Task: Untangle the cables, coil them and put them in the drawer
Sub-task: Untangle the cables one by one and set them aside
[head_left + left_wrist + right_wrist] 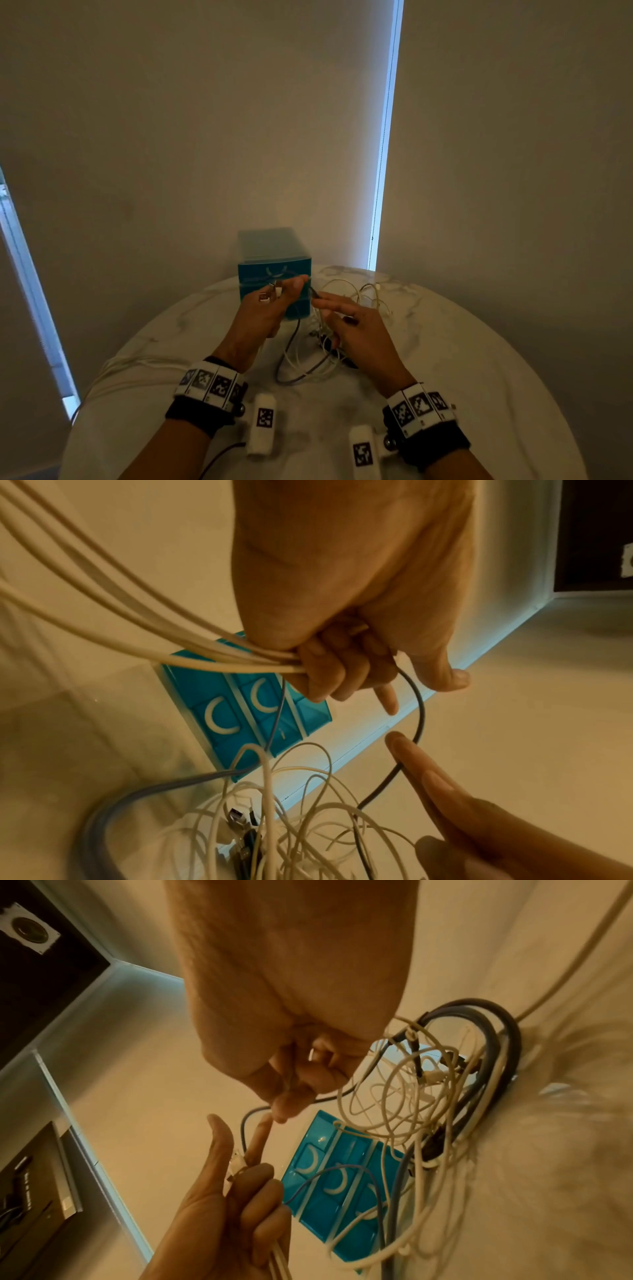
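Note:
My left hand (278, 295) is raised in front of the blue drawer unit (263, 274) and grips a bundle of white cables (192, 645), with their plugs (271, 292) sticking up by the thumb. A thin dark cable (419, 710) leaves that fist and arcs over to my right hand (320, 302). In the right wrist view, the right hand (286, 1106) pinches this dark cable between thumb and forefinger. Below both hands, a tangle of white and dark cables (318, 346) lies on the table. The drawers look closed.
The round marble table (462, 359) stands against a plain wall, with the drawer unit at its far edge. White cable strands (137, 363) trail from my left hand off the table's left side. A thicker grey cable (479, 1031) loops through the tangle.

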Demonstrator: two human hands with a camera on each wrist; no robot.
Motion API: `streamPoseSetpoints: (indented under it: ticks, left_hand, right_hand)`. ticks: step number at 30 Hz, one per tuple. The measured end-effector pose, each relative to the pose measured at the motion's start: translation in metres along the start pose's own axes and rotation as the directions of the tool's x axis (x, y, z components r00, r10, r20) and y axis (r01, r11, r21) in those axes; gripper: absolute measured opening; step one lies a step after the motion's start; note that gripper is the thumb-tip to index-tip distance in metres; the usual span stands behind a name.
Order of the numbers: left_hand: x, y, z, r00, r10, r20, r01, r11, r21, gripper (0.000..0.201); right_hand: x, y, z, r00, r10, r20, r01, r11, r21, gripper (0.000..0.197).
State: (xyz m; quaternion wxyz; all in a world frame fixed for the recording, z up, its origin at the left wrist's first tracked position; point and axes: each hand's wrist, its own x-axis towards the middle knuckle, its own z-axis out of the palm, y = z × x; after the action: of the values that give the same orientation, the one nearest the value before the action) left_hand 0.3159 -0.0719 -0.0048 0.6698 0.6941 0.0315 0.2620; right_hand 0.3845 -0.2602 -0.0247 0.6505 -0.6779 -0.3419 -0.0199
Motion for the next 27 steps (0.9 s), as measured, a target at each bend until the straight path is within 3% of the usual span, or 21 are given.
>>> streamPoseSetpoints:
  ticks: [5, 8, 11, 13, 16, 19, 21, 23, 25, 27]
  left_hand:
    - [0.001, 0.006, 0.002, 0.991, 0.048, -0.124, -0.051, 0.998, -0.027, 0.029]
    - [0.005, 0.009, -0.006, 0.981, 0.078, -0.179, -0.117, 0.968, -0.224, 0.020]
    - [0.008, 0.013, -0.013, 0.976, 0.125, -0.178, -0.182, 0.916, -0.358, 0.031]
    - [0.006, 0.014, -0.010, 0.976, 0.139, -0.171, -0.191, 0.919, -0.344, 0.036]
    - [0.004, 0.012, -0.008, 0.981, 0.102, -0.166, -0.145, 0.950, -0.277, 0.048]
    - [0.003, 0.010, -0.004, 0.990, 0.065, -0.123, -0.089, 0.977, -0.196, 0.036]
    - [0.002, 0.010, -0.001, 0.993, 0.071, -0.095, -0.088, 0.977, -0.196, 0.024]
    - [0.000, 0.013, 0.002, 0.995, 0.078, -0.067, -0.090, 0.975, -0.203, 0.029]
    - [-0.002, 0.016, 0.001, 0.994, 0.089, -0.059, -0.099, 0.972, -0.213, 0.035]
    - [-0.003, 0.018, 0.000, 0.992, 0.103, -0.068, -0.116, 0.967, -0.228, 0.037]
  right_hand:
    - [0.003, 0.009, 0.003, 0.999, 0.032, 0.035, -0.031, 0.999, -0.038, 0.023]
    - [0.004, 0.022, -0.004, 0.988, 0.146, -0.046, -0.150, 0.985, -0.087, 0.021]
    - [0.004, 0.030, -0.006, 0.982, 0.165, -0.090, -0.177, 0.974, -0.144, 0.018]
    - [0.004, 0.029, -0.007, 0.979, 0.141, -0.150, -0.160, 0.980, -0.121, 0.012]
    - [0.005, 0.016, -0.009, 0.958, 0.119, -0.262, -0.110, 0.993, 0.051, 0.014]
    - [0.006, 0.002, -0.015, 0.940, 0.143, -0.310, -0.100, 0.984, 0.149, 0.014]
    - [0.007, 0.007, -0.015, 0.958, 0.084, -0.274, -0.087, 0.996, 0.002, 0.013]
    - [0.005, 0.014, -0.010, 0.983, 0.099, -0.155, -0.122, 0.982, -0.144, 0.024]
    - [0.002, 0.019, -0.005, 0.979, 0.182, -0.089, -0.194, 0.969, -0.151, 0.028]
    - [0.001, 0.021, -0.006, 0.974, 0.177, -0.140, -0.197, 0.968, -0.152, 0.026]
